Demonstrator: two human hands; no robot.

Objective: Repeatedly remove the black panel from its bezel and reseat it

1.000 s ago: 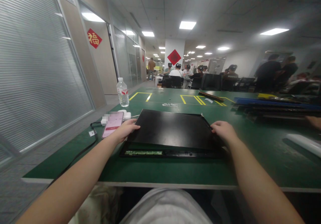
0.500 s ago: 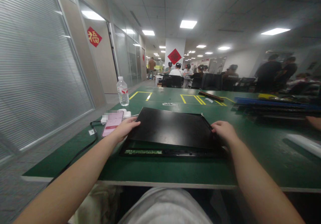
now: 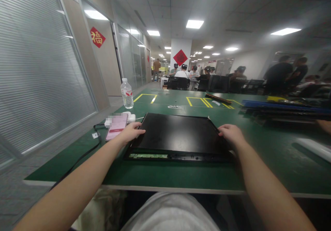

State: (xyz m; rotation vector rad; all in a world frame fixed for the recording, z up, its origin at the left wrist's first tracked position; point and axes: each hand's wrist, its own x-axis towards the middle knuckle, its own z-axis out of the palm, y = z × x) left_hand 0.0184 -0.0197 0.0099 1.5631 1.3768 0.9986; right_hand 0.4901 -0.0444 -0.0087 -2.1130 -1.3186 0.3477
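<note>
A flat black panel (image 3: 178,134) lies on a black frame (image 3: 196,157) in the middle of the green table (image 3: 160,175). A strip of green circuit board (image 3: 148,156) shows along the frame's near edge. My left hand (image 3: 130,133) grips the panel's left edge with fingers curled over it. My right hand (image 3: 231,134) grips the right edge the same way. The panel sits almost flat on the frame.
A phone with a pink screen (image 3: 116,126) and a white charger (image 3: 129,117) lie left of the panel, with a black cable (image 3: 85,155) trailing off the table. A water bottle (image 3: 127,93) stands behind. Dark flat panels (image 3: 281,112) are stacked at right. People sit and stand in the background.
The panel's far edge was tilted up half a second ago and has come down nearly flat on the frame. Both hands stay on its side edges.
</note>
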